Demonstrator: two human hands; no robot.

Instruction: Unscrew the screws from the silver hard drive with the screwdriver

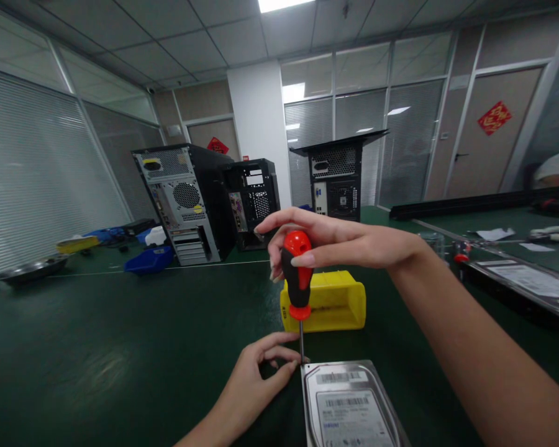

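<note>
On green table [121, 347], far left: metal dish [33, 269], contents unclear; blue bin [149, 261], inside not readable. Left hand [256, 379] has thumb and fingers curled near screwdriver tip, pinch unclear. Right hand [326, 239] grips red-black screwdriver [298, 273] upright over hard drive's [349, 403] far-left corner. Yellow bin [333, 301] behind, dark marks inside.

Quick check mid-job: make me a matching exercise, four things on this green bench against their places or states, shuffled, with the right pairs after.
1. Red-and-black screwdriver
2. Nearest hard drive
3. Yellow bin
4. Blue tray

A. Just beyond the screwdriver's shaft
B. To the left, beside the silver-backed computer case
C. Upright in the right hand
D. Label up, one corner at the screwdriver's tip

Pairs: 1-C, 2-D, 3-A, 4-B
</note>
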